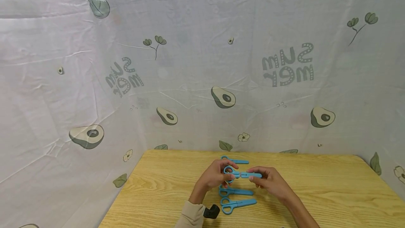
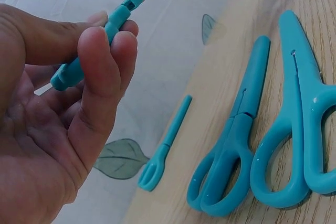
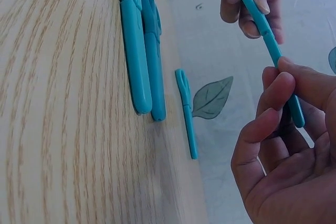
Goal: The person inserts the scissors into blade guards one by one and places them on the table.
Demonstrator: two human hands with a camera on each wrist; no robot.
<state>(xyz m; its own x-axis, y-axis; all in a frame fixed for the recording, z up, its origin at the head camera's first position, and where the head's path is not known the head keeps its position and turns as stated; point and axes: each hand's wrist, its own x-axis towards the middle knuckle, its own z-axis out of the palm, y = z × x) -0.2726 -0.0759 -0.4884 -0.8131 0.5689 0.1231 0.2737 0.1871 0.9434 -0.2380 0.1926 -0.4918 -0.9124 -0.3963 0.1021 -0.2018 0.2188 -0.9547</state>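
Note:
Above the table, my left hand [image 1: 218,173] pinches a pair of blue scissors [image 1: 236,174] at its handles. My right hand [image 1: 269,180] holds the matching blue blade cover [image 1: 245,175] between thumb and fingers. Handles and cover are in line, with a narrow notch at their joint. In the left wrist view, the left thumb and fingertips press around the scissors [image 2: 113,25], whose loops are partly hidden by the fingers. The right wrist view shows the tip of the cover [image 3: 296,114] sticking out past the right fingers.
Below the hands lie two covered blue scissors, the nearest pair [image 1: 243,203] and another pair [image 1: 242,192] just behind it. A third covered pair [image 1: 242,162] rests near the back edge of the wooden table [image 1: 164,182]. A printed sheet [image 1: 190,122] hangs behind.

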